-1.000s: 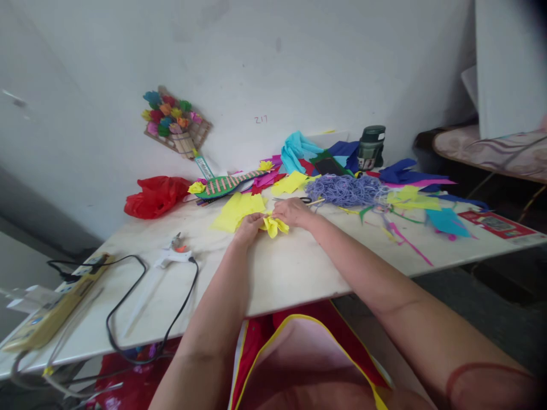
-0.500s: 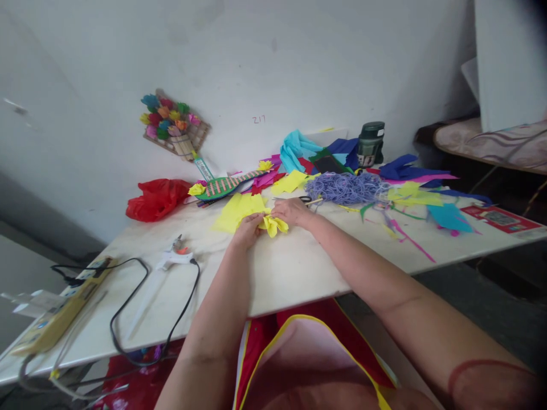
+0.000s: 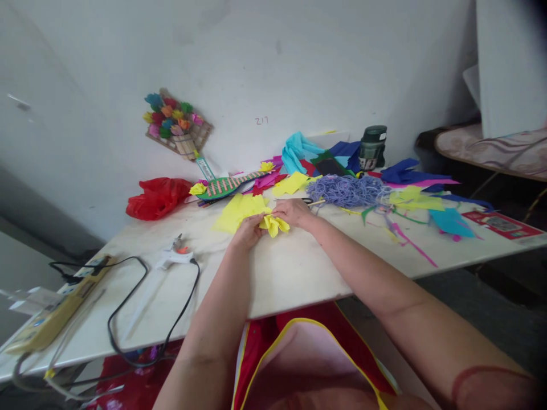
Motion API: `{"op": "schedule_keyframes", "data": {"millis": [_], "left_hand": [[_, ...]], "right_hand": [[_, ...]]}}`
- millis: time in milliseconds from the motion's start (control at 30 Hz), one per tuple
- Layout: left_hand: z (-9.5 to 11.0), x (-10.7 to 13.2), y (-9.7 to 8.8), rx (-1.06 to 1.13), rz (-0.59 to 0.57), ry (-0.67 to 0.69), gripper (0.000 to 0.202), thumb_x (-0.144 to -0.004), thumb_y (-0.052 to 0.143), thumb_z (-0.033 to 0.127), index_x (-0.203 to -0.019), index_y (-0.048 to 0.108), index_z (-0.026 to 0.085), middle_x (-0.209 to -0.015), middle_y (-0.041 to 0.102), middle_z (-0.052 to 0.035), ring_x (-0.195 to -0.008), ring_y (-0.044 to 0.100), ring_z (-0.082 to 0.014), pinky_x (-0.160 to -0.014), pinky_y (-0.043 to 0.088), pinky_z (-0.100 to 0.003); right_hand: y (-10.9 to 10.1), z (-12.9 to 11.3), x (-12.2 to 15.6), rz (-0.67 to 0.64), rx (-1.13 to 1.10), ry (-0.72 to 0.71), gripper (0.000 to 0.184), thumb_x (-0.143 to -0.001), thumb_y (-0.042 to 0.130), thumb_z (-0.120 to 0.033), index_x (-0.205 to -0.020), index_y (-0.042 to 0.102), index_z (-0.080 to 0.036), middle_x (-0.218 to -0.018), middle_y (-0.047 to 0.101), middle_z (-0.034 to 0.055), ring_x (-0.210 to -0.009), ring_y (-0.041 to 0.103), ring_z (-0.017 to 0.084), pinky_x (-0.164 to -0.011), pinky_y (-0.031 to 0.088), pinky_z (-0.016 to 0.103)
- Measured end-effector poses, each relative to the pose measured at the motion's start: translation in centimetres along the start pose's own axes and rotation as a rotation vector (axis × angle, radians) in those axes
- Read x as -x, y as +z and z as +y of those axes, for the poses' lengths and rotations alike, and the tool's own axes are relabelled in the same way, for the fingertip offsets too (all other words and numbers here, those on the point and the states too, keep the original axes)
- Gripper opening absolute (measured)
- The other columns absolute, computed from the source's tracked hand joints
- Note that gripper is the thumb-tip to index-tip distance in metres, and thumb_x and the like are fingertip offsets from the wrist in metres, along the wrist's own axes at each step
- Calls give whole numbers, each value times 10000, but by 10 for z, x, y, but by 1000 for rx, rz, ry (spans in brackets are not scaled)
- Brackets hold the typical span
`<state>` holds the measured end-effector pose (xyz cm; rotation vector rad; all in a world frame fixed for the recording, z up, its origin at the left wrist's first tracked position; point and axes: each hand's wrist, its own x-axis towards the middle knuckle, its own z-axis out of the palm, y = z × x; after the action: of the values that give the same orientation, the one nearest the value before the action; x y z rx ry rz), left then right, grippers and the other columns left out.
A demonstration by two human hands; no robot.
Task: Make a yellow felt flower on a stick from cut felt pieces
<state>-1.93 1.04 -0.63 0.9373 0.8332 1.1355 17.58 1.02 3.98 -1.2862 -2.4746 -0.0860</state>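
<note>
A ruffled yellow paper flower [image 3: 276, 225] is held just above the table between my two hands. My left hand [image 3: 250, 229] pinches it from the left side. From the right, the fingers of my right hand [image 3: 294, 213] close on its upper edge; a thin pale stick [image 3: 317, 203] shows just beyond this hand, and I cannot tell whether the hand holds it. Behind my left hand lies a flat yellow paper sheet [image 3: 233, 212]. Scissors [image 3: 306, 200], partly hidden, rest behind my right hand.
A white glue gun [image 3: 173, 257] and its cord lie left, near a power strip [image 3: 64, 307]. A red plastic bag [image 3: 158, 198], a green lute-shaped craft [image 3: 226, 185], purple yarn [image 3: 348, 189] and a dark green bottle [image 3: 373, 148] stand farther back. Coloured scraps lie right.
Both hands stay at the yellow paper flower, with only slight finger movement. The whole view has shifted a little; nothing was put down or picked up.
</note>
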Motion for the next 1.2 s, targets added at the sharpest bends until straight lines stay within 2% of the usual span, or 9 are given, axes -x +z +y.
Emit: {"op": "schedule_keyframes", "data": {"millis": [167, 400, 667, 867, 1033, 1200], "left_hand": [[0, -1, 1, 12, 35, -17, 86, -839, 723, 148, -901, 743, 91, -906, 785, -133, -833, 764, -221, -742, 643, -306], [2, 0, 10, -31, 121, 0, 55, -815, 747, 136, -800, 702, 107, -778, 758, -97, -667, 721, -170, -598, 601, -244], [0, 0, 14, -153, 134, 45, 206, -767, 802, 258, -674, 663, 137, -660, 714, -62, -619, 684, -173, -561, 544, -258], [-2, -3, 14, -179, 155, 59, 251, -745, 810, 304, -628, 652, 148, -612, 683, -37, -538, 619, -141, -517, 487, -245], [0, -1, 12, -164, 113, 74, 271, -656, 890, 313, -673, 685, 137, -663, 719, -59, -609, 662, -165, -561, 531, -259], [1, 0, 9, -148, 98, 52, 250, -667, 907, 273, -721, 718, 118, -694, 724, -61, -606, 645, -136, -561, 515, -236]], "right_hand": [[-7, -10, 3, 23, 39, 36, 299, -1027, 546, -316, -1094, 798, -170, -1141, 785, 98, -986, 703, 219, -713, 385, 308], [-1, -11, 4, 33, 104, -42, 323, -1040, 489, -270, -1018, 798, -178, -1105, 774, 109, -922, 680, 204, -631, 316, 307], [13, 4, -3, 60, -1, -44, 270, -1024, 565, -318, -1090, 809, -224, -1095, 789, 78, -969, 689, 194, -715, 399, 278], [12, 3, -3, 45, -22, -7, 259, -1012, 577, -313, -1074, 815, -234, -1116, 790, 70, -990, 693, 196, -739, 420, 279], [7, -3, -1, 30, -8, 33, 264, -1008, 562, -293, -1076, 804, -212, -1173, 772, 87, -1017, 693, 213, -763, 434, 298], [3, -7, 0, 6, 12, 55, 250, -1003, 558, -278, -1081, 781, -195, -1193, 760, 99, -1028, 695, 227, -761, 431, 307]]}}
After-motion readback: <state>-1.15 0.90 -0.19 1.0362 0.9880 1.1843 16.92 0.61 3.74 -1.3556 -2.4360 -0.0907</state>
